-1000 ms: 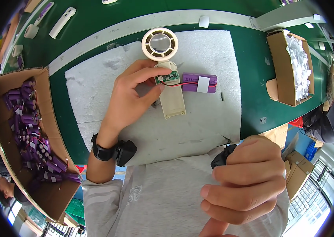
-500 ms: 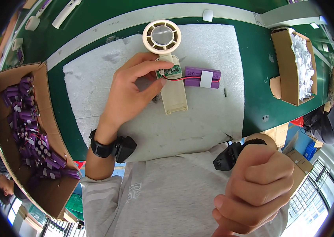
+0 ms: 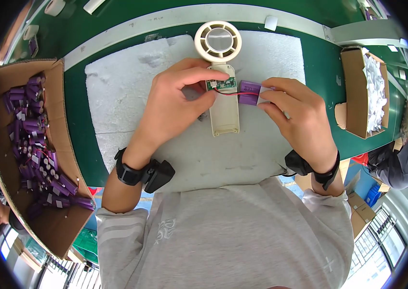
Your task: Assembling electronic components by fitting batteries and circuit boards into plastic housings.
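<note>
On foam (image 3: 257, 144) atop a green bench (image 3: 78, 127), left hand (image 3: 177, 98) holds fan (image 3: 225, 115), right hand (image 3: 303, 113) battery (image 3: 249, 87).

There is room to slide over the near part of the white foam sheet (image 3: 213, 161), between the two arms. In the middle, the left hand (image 3: 175, 101) and right hand (image 3: 302, 111) block both sides of the fan (image 3: 225, 108), and thin wires (image 3: 230, 94) cross to the purple battery (image 3: 248, 87). A big brown box (image 3: 59, 120) stands left, a smaller box (image 3: 354, 96) right, and a metal bar (image 3: 165, 19) lies far.
</note>
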A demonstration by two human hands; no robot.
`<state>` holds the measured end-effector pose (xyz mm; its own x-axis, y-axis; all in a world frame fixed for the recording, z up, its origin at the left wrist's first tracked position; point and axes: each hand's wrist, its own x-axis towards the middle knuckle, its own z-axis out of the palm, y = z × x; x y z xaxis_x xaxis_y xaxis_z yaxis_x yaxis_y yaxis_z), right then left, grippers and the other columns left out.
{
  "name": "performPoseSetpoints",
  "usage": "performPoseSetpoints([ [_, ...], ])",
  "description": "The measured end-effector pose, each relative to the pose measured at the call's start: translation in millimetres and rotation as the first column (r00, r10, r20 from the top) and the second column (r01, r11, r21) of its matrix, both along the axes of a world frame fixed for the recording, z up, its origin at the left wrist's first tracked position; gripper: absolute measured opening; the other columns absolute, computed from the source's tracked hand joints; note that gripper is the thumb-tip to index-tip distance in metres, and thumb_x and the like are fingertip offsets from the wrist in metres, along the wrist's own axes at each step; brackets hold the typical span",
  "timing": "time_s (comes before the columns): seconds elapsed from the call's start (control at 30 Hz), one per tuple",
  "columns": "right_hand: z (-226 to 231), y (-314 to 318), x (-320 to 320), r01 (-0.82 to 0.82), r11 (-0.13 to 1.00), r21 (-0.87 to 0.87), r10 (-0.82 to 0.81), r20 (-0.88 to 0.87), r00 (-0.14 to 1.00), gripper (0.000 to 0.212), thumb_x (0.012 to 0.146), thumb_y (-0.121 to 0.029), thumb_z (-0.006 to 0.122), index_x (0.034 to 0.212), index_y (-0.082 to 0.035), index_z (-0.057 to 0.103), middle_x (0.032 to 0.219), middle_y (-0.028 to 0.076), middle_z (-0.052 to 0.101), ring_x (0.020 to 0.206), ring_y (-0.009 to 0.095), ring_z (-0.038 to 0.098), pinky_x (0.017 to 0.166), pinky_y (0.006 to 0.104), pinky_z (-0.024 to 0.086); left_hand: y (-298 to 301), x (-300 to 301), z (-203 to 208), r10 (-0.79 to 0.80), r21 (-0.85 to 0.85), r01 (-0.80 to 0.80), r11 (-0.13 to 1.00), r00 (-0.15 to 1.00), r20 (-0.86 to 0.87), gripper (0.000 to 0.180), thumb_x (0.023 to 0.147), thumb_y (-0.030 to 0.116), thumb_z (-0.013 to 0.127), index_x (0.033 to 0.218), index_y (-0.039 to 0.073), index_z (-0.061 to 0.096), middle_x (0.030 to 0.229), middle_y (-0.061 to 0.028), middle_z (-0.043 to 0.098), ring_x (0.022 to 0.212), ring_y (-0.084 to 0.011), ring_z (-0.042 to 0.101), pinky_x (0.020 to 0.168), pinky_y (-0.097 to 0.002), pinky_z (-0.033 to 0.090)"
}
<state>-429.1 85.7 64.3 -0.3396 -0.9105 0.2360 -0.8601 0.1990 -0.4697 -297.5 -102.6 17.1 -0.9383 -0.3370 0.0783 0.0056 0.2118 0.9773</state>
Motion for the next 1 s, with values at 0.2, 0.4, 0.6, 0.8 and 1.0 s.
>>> performPoseSetpoints([
  [0.2,-2,0,6,0.004,0.995,0.095,0.005,-0.088,0.996,0.013,0.070,-0.001,0.074,0.079,0.002,0.065,0.095,0.014,0.068,0.076,0.025,0.064,0.064,0.0335,0.053,0,1,1,0.013,-0.022,-0.013,1.000,1.000,-0.003,0.032,0.074,-0.007,0.064,0.102,0.006,0.070,0.102,-0.0089,0.064,0.085,-0.0174,0.065,0.074,-0.0254,0.054],
  [0.4,0,-4,12,-0.001,0.978,0.208,0.054,-0.246,0.968,0.009,0.072,0.000,0.071,0.075,0.004,0.063,0.100,0.015,0.068,0.076,0.026,0.064,0.064,0.0346,0.054,0,1,2,0.008,-0.039,-0.008,0.999,1.000,-0.013,0.031,0.074,-0.006,0.064,0.103,0.006,0.070,0.100,-0.0079,0.065,0.083,-0.0168,0.065,0.072,-0.0258,0.053],
  [0.6,0,-2,12,-0.013,0.982,0.191,0.059,-0.238,0.970,0.009,0.071,0.000,0.070,0.074,0.004,0.062,0.099,0.017,0.068,0.076,0.026,0.064,0.065,0.0348,0.054,-1,1,-1,-0.005,-0.063,0.002,0.998,0.999,-0.047,0.031,0.075,-0.005,0.064,0.103,0.006,0.069,0.100,-0.0074,0.065,0.080,-0.0165,0.064,0.071,-0.0260,0.053],
  [0.8,-3,-6,18,0.019,0.973,0.230,0.064,-0.347,0.936,0.010,0.063,0.001,0.066,0.067,0.003,0.058,0.092,0.015,0.066,0.072,0.025,0.061,0.060,0.0330,0.053,-1,1,-2,-0.006,-0.047,0.004,0.999,0.999,-0.046,0.030,0.075,-0.004,0.064,0.103,0.007,0.069,0.098,-0.0074,0.065,0.077,-0.0169,0.064,0.071,-0.0262,0.053],
  [1.0,-3,-6,16,0.046,0.989,0.143,-0.007,-0.264,0.964,0.006,0.071,0.001,0.069,0.073,0.003,0.064,0.096,0.016,0.070,0.071,0.026,0.065,0.063,0.0333,0.054,-2,0,-5,-0.006,-0.070,0.002,0.998,0.999,-0.053,0.030,0.075,-0.001,0.064,0.103,0.009,0.070,0.095,-0.0071,0.065,0.075,-0.0167,0.063,0.070,-0.0270,0.053],
])
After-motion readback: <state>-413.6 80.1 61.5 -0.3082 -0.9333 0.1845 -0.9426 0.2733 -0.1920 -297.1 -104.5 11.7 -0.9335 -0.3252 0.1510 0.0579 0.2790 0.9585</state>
